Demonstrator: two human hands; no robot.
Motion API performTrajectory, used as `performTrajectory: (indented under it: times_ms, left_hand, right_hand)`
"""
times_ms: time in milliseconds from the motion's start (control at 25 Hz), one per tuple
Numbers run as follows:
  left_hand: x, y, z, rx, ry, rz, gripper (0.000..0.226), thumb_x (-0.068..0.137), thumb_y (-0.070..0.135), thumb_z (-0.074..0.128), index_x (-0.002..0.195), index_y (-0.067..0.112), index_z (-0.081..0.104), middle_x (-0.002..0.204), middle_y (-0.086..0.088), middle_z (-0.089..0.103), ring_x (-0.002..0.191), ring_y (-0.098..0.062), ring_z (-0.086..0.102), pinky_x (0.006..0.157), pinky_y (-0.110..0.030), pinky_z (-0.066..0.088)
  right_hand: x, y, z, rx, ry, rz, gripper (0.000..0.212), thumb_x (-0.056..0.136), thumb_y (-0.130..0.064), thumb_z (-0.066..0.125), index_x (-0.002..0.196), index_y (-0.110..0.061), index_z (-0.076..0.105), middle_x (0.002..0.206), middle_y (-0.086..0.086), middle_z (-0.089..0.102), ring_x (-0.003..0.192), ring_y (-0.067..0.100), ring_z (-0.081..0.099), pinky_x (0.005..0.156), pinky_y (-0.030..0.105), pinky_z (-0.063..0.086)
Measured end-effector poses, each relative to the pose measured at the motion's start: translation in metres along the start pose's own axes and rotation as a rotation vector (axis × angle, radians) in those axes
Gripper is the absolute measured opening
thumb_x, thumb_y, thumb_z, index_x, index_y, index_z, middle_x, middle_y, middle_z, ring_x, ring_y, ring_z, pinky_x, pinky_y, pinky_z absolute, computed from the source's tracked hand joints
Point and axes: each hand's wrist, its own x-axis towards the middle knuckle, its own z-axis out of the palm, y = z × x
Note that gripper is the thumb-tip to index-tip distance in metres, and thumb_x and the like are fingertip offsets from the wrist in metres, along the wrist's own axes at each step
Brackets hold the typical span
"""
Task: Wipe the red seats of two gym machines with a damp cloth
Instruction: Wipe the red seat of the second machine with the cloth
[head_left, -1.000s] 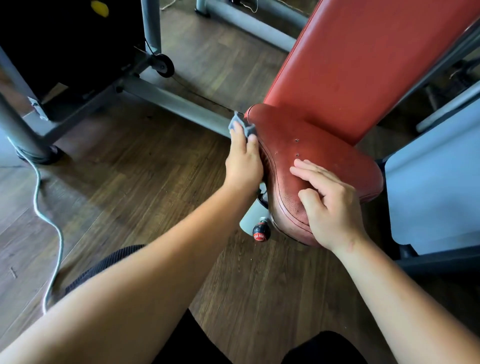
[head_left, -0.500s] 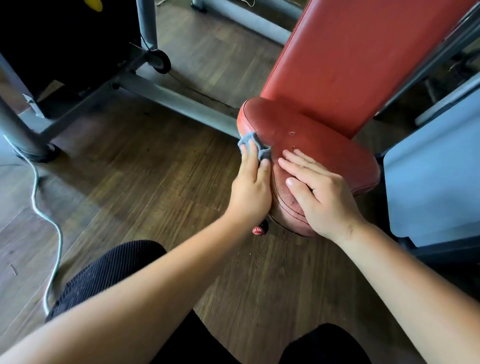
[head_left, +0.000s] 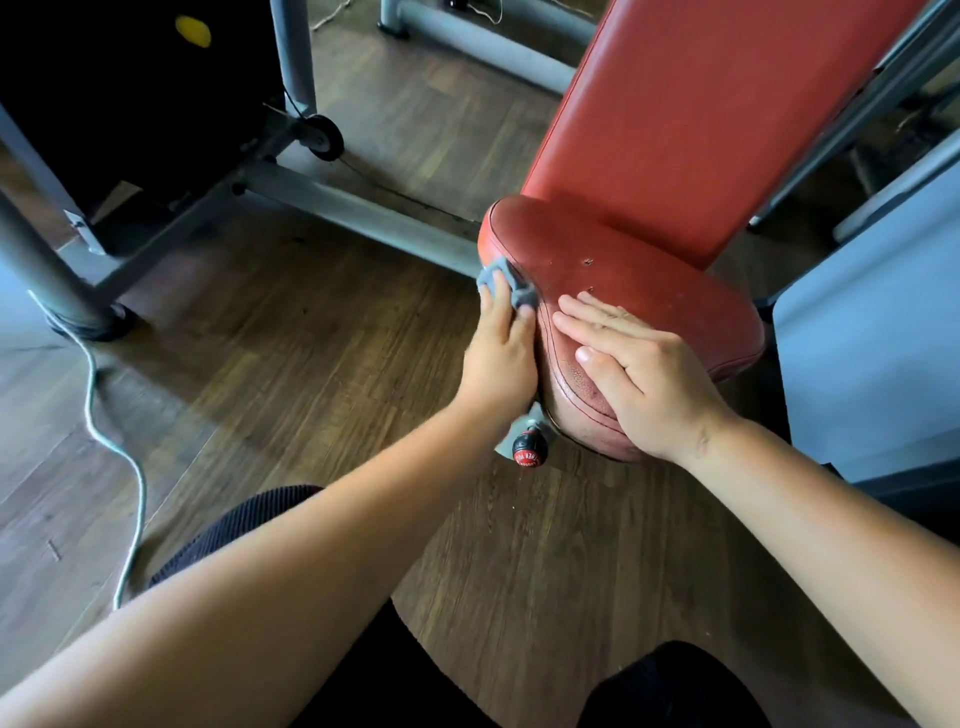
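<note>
Head view, nearest first: two bare forearms reach up from the bottom of the frame toward the seat (head_left: 654, 275) at centre right. Below its near tip a black and red knob (head_left: 529, 450) sticks out over the wooden floor (head_left: 291, 332).

The right hand (head_left: 647, 376) lies flat and open on the seat's near top, fingers straight and pointing to upper left, holding nothing. The left hand (head_left: 500, 358) is at the seat's left side; its grip is closed on the cloth (head_left: 506, 283), a small grey wad bunched at and between the fingertips and pressed against the rim about halfway along that edge.

From the cloth, the rim runs on toward the upper part of the frame to the seat's rounded far corner, and the broad top lies to its right. The left hand is plainly the nearer one for either; a sweep rightward would probably meet the right hand's fingers.

Behind rises the red backrest (head_left: 701, 114). A grey machine frame (head_left: 363, 208) stands farther off at upper left.
</note>
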Motion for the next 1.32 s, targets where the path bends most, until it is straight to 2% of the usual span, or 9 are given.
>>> performTrajectory:
  times_ms: [120, 280, 400, 600, 760, 960, 1120, 1200, 1320]
  left_hand:
    - [0.026, 0.017, 0.0, 0.07, 0.084, -0.091, 0.061, 0.104, 0.036, 0.036, 0.163, 0.037, 0.019, 0.171, -0.001, 0.025, 0.152, -0.023, 0.037, 0.124, -0.041, 0.029]
    - [-0.055, 0.003, 0.005, -0.095, -0.102, 0.012, 0.06, 0.1, 0.041, 0.04, 0.159, 0.038, 0.034, 0.169, 0.013, 0.027, 0.155, -0.004, 0.025, 0.128, -0.034, 0.019]
    - [-0.024, 0.009, 0.001, -0.066, -0.034, -0.103, 0.058, 0.102, 0.04, 0.04, 0.159, 0.035, 0.034, 0.171, 0.01, 0.022, 0.156, -0.01, 0.024, 0.129, -0.04, 0.02]
    - [-0.079, 0.002, 0.005, -0.154, -0.117, -0.012, 0.056, 0.1, 0.043, 0.039, 0.156, 0.037, 0.04, 0.16, 0.015, 0.045, 0.148, -0.004, 0.04, 0.125, -0.039, 0.03]
    - [-0.02, 0.021, 0.006, -0.055, 0.015, -0.174, 0.07, 0.087, 0.056, 0.036, 0.156, 0.041, 0.039, 0.161, 0.012, 0.044, 0.146, -0.012, 0.044, 0.123, -0.042, 0.032]
    - [-0.08, 0.015, 0.0, -0.085, -0.126, -0.064, 0.054, 0.1, 0.041, 0.039, 0.153, 0.04, 0.045, 0.153, 0.017, 0.052, 0.142, -0.002, 0.046, 0.123, -0.036, 0.034]
    - [-0.044, 0.035, -0.001, 0.077, -0.031, -0.153, 0.054, 0.098, 0.04, 0.041, 0.152, 0.037, 0.048, 0.148, 0.007, 0.059, 0.136, -0.014, 0.054, 0.119, -0.039, 0.038]
    - [-0.044, 0.036, -0.006, 0.157, -0.029, -0.139, 0.053, 0.096, 0.041, 0.042, 0.147, 0.036, 0.055, 0.137, 0.007, 0.068, 0.127, -0.016, 0.061, 0.113, -0.04, 0.045]
    - [-0.057, 0.05, -0.027, 0.235, 0.012, -0.136, 0.034, 0.101, 0.033, 0.045, 0.123, 0.031, 0.071, 0.1, 0.005, 0.077, 0.098, -0.021, 0.07, 0.09, -0.042, 0.055]
  right_hand:
    - [0.0, -0.003, 0.0, 0.003, 0.006, 0.025, 0.041, 0.1, -0.016, 0.045, 0.138, -0.012, 0.062, 0.149, 0.005, 0.055, 0.145, 0.016, 0.043, 0.122, 0.045, 0.033]
    - [-0.001, -0.01, 0.003, -0.024, 0.035, 0.046, 0.042, 0.099, -0.016, 0.045, 0.137, -0.011, 0.062, 0.148, 0.006, 0.056, 0.143, 0.019, 0.046, 0.122, 0.044, 0.033]
    - [0.0, -0.011, 0.001, -0.005, 0.035, 0.05, 0.041, 0.099, -0.015, 0.046, 0.137, -0.011, 0.063, 0.147, 0.006, 0.056, 0.143, 0.019, 0.047, 0.122, 0.044, 0.033]
    - [0.001, -0.009, 0.0, -0.005, 0.032, 0.056, 0.041, 0.099, -0.015, 0.046, 0.136, -0.011, 0.064, 0.146, 0.004, 0.058, 0.143, 0.016, 0.046, 0.122, 0.041, 0.033]
    - [0.001, -0.007, -0.001, 0.024, 0.019, 0.079, 0.04, 0.1, -0.017, 0.046, 0.136, -0.014, 0.064, 0.148, 0.003, 0.056, 0.144, 0.014, 0.044, 0.123, 0.039, 0.031]
    - [0.002, -0.004, -0.001, 0.036, 0.022, 0.081, 0.04, 0.1, -0.017, 0.046, 0.136, -0.013, 0.064, 0.147, 0.003, 0.058, 0.144, 0.014, 0.044, 0.123, 0.038, 0.031]
    - [0.0, -0.011, -0.003, 0.026, 0.028, 0.119, 0.038, 0.1, -0.017, 0.048, 0.134, -0.015, 0.065, 0.145, 0.003, 0.059, 0.143, 0.016, 0.046, 0.123, 0.037, 0.031]
    - [-0.001, -0.013, -0.003, 0.026, 0.046, 0.155, 0.039, 0.1, -0.02, 0.047, 0.133, -0.016, 0.067, 0.145, 0.002, 0.06, 0.142, 0.015, 0.047, 0.123, 0.034, 0.031]
    - [-0.002, -0.022, -0.007, 0.005, 0.026, 0.236, 0.037, 0.101, -0.019, 0.048, 0.134, -0.016, 0.066, 0.146, 0.001, 0.059, 0.143, 0.015, 0.045, 0.123, 0.027, 0.026]
